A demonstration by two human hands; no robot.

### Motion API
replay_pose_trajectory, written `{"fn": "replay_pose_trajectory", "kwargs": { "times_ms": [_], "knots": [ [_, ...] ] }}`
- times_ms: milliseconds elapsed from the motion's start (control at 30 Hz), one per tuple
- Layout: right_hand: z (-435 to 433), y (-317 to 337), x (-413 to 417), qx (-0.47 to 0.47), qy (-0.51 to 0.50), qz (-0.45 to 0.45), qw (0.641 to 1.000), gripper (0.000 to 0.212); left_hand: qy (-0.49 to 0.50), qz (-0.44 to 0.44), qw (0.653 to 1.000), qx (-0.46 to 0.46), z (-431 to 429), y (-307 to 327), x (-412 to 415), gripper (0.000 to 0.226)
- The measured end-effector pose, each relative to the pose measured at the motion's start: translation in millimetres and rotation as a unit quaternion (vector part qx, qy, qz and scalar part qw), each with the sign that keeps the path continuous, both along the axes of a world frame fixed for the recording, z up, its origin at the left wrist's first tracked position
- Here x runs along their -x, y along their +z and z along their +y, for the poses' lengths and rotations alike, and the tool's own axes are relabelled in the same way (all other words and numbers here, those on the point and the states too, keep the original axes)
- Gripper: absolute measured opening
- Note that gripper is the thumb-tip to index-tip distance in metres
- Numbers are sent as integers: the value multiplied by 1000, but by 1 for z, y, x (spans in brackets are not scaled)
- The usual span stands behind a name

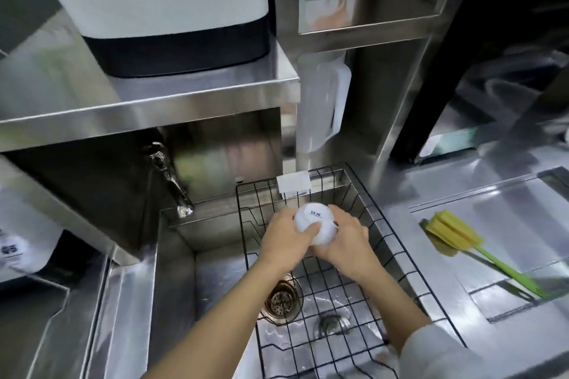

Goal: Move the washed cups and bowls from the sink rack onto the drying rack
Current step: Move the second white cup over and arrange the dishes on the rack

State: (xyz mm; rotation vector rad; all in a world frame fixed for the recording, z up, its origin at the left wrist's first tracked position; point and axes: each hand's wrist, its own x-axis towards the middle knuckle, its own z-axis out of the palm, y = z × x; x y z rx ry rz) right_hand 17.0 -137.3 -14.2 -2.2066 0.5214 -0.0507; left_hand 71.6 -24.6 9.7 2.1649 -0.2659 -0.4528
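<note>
A white bowl (pixel 311 218) with small printed lettering on its base is held upside down above the black wire sink rack (pixel 397 251). My left hand (pixel 284 241) grips its left side, thumb on the wall. My right hand (pixel 346 241) cups its right side and underside. A second white piece seems stacked under the bowl, partly hidden by my fingers. The rack sits in the steel sink (pixel 215 268); the part of the rack I see holds nothing else.
A faucet (pixel 172 181) juts out left of the rack. A drain strainer (pixel 281 298) lies below it. A yellow sponge brush with a green handle (pixel 462 238) rests on the steel counter at right. A white appliance (pixel 160 6) stands on the shelf above.
</note>
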Motion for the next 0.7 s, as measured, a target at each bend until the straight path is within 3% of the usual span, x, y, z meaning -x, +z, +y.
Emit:
{"fn": "replay_pose_trajectory", "kwargs": {
  "times_ms": [100,233,533,700],
  "knots": [
    [18,43,7,10,22,-59,998,72,-8,-66,997,24,25,34,3,36],
    [59,103,22,16,53,-116,992,60,10,-121,989,89,74,86,17,40],
    [206,197,24,31,123,-231,965,88,57,-246,952,171,236,183,44,49],
    [309,223,7,39,189,-281,940,84,106,-294,937,155,343,206,42,43]
  ]
}}
